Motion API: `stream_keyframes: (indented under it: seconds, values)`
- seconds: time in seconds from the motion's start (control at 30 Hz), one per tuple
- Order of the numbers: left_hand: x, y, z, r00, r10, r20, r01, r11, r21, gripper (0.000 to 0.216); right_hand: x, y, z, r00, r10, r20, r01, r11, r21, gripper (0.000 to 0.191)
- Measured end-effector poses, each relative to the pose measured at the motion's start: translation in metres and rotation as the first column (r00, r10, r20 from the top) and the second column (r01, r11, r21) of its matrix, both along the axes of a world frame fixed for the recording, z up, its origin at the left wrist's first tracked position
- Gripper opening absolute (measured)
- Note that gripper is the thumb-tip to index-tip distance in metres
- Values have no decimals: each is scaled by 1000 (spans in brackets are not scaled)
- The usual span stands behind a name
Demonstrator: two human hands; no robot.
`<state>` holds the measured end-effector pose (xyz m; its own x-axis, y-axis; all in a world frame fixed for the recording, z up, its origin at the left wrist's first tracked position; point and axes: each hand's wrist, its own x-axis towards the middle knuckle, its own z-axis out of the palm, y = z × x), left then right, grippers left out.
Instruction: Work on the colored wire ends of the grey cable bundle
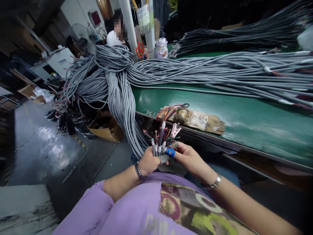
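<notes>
My left hand [149,162] is closed around the ends of a bundle of gray cables [127,111], just in front of my body. Stripped tips with white sleeves and thin colored wires [160,138] fan upward out of the grip. My right hand [189,156] is at the right side of the same ends, thumb and fingers pinched against them. A blue wrap [170,152] covers its thumb tip, and finger covers show on both hands. A pink clip [175,130] sticks up among the wires. What lies between the right fingertips is partly hidden.
A green table [244,111] carries a long run of gray cables [195,71] and black cables [232,39]. Near its edge lies a wooden block [202,122] wrapped in tape. A cardboard box [105,127] sits on the floor. A person [113,37] is at the back.
</notes>
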<state>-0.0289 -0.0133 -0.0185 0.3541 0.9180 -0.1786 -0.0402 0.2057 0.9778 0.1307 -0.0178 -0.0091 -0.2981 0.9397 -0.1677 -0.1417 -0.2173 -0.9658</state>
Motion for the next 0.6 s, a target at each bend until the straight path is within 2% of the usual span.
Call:
stream_keyframes:
  seconds: [0.17,0.23,0.43,0.5,0.6]
  values:
    - [4,0,-1,982,175,69,-174,984,-28,33,2,-1,-6,997,-55,-52,56,998,8,32]
    - [6,1,1,975,205,91,-201,978,-45,33,2,-2,-6,995,-77,-68,77,997,1,31]
    - [4,5,5,1000,6,23,-3,996,-91,37,2,-2,-1,992,-120,-26,119,993,-12,36]
    - [4,5,6,998,51,38,-47,996,-81,36,3,-2,2,992,-125,23,125,992,6,39]
    - [5,5,7,978,200,65,-193,977,-93,35,3,-3,4,987,-145,75,145,989,13,43]
